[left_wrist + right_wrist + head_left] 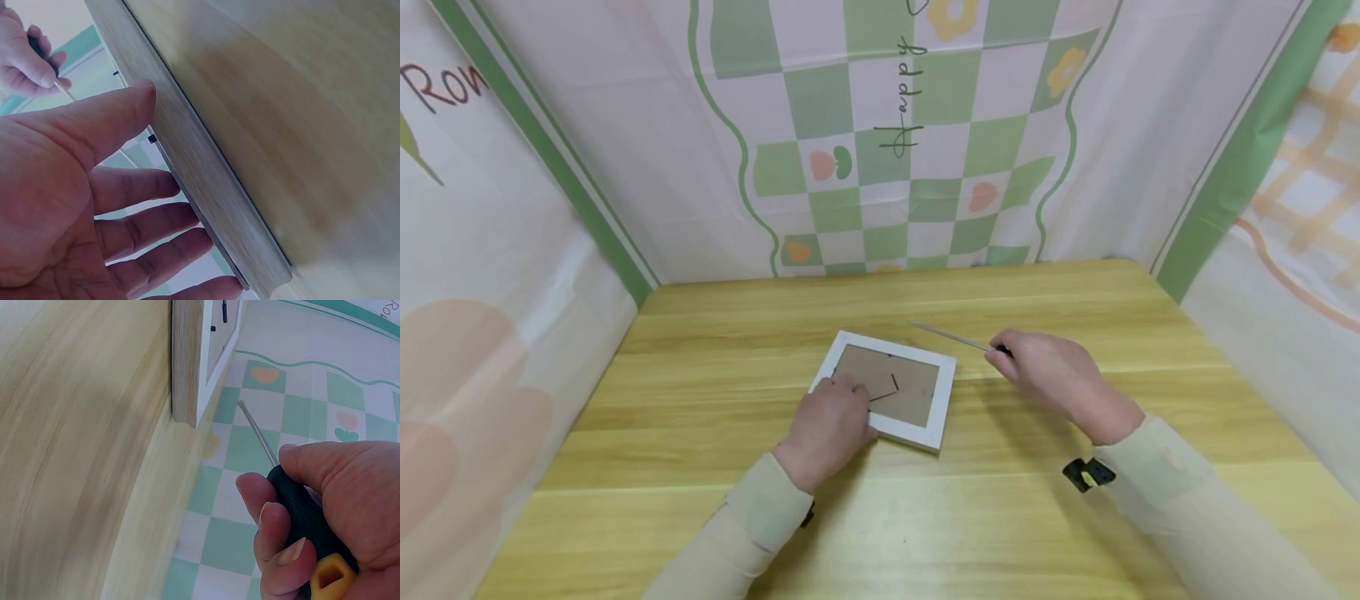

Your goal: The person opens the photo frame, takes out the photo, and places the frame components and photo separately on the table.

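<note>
A white picture frame lies back side up on the table, its brown backing board showing. On the board are a thin black stand strip and small dark tabs. My left hand holds the frame's near left corner, thumb against the wooden side edge and fingers over the top face. Right of the frame, my right hand grips a screwdriver by its dark handle with a yellow end. Its metal shaft points left, above the table and apart from the frame.
The wood-grain table extends around the frame. Behind it hangs a green-and-white checked cloth, with printed cloth walls at left and right. Black straps sit at the wrists.
</note>
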Action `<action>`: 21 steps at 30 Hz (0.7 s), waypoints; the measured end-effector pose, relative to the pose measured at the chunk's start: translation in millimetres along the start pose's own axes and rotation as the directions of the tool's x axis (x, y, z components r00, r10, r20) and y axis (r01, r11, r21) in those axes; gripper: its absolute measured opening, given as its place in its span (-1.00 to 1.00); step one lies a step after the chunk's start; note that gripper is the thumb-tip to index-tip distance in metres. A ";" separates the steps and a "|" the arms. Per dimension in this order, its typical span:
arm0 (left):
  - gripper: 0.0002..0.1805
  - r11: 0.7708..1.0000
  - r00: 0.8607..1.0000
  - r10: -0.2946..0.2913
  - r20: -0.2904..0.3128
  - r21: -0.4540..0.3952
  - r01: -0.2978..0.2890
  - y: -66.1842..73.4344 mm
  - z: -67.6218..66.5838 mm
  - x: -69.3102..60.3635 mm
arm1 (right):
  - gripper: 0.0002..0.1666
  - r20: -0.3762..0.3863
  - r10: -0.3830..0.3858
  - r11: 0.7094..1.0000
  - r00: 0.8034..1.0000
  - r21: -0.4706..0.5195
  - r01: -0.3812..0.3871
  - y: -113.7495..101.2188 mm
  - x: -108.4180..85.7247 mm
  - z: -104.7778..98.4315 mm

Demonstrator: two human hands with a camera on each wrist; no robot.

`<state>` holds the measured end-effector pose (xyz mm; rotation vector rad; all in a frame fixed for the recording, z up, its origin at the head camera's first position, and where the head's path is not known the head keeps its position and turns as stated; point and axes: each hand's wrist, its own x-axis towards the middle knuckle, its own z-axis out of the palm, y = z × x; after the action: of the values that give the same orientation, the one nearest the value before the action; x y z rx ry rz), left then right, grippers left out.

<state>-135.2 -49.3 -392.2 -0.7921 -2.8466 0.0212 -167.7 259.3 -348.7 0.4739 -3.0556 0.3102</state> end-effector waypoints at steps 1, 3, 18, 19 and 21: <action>-0.51 1.000 1.000 0.003 0.001 -0.005 -0.003 -0.4 0.5 0.0 | -0.64 0.001 0.000 1.000 1.000 0.000 0.000 -0.1 0.2 0.1; -0.50 1.000 1.000 0.009 0.007 0.001 -0.009 -0.6 0.7 -0.2 | -0.64 0.003 -0.005 1.000 1.000 0.001 0.005 -0.2 0.5 0.4; -0.46 0.999 1.000 -0.004 -0.013 0.041 0.004 1.8 -0.5 -1.8 | -0.61 0.019 0.003 1.000 1.000 -0.006 -0.003 -0.7 2.2 0.3; -0.47 1.000 1.000 -0.001 -0.009 0.029 0.001 0.1 -0.6 -1.7 | -0.61 0.020 0.003 1.000 1.000 -0.005 -0.003 -0.8 2.2 0.2; -0.46 1.000 1.000 0.005 0.005 0.008 -0.005 -3.9 -1.4 -1.2 | -0.61 0.020 0.002 1.000 1.000 -0.006 -0.002 -1.0 2.3 -0.1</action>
<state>-135.9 -53.3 -390.8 -0.7990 -2.8470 0.0345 -169.5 257.8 -348.3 0.4760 -3.0760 0.2984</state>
